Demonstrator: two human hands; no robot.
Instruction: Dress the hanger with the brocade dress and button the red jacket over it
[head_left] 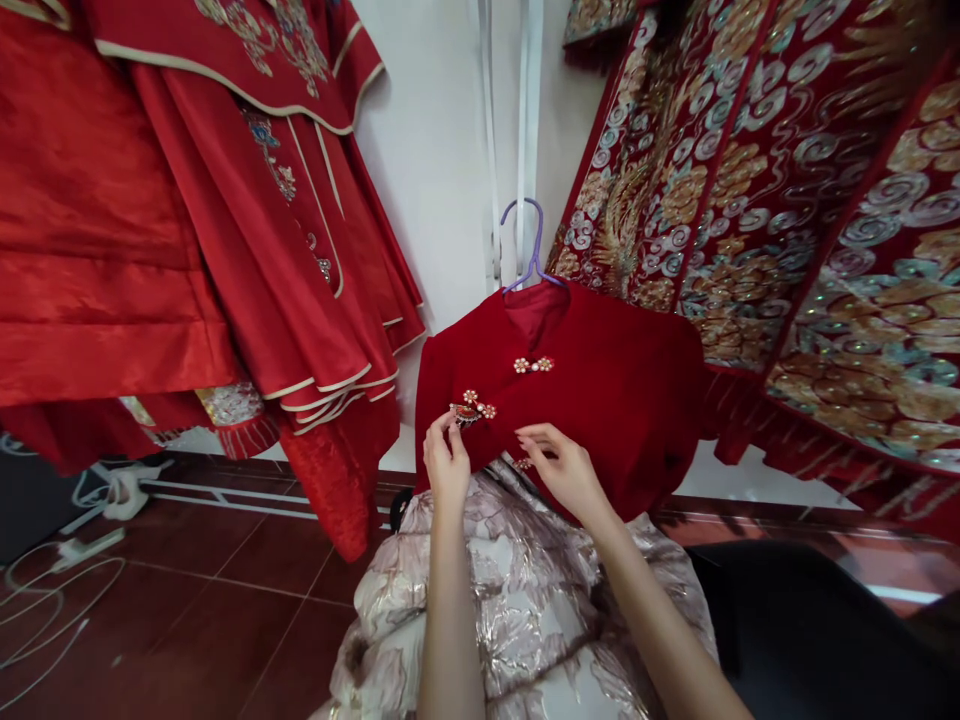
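Observation:
A dark red velvet jacket (pixel 592 390) hangs in front of me on a purple hanger (pixel 537 250). At its left front, the fingertips of my left hand (pixel 448 460) pinch the edge of a small jewelled brooch (pixel 466 414), which lies against the velvet beside beaded flower trim. My right hand (pixel 564 475) hovers over the lower front with bent fingers apart, seemingly holding nothing. Partly behind that hand is a lower flower fastener (pixel 523 463). Higher up, a pearl flower fastener (pixel 534 366) joins the jacket just below the neckline.
Shiny pale floral fabric (pixel 517 580) spreads below the jacket. Red garments (pixel 262 250) hang at left, heavily embroidered ones (pixel 720 190) at right. White cables and a power strip (pixel 88 548) lie on the brown tiled floor (pixel 202 620). Something black (pixel 810 620) stands at lower right.

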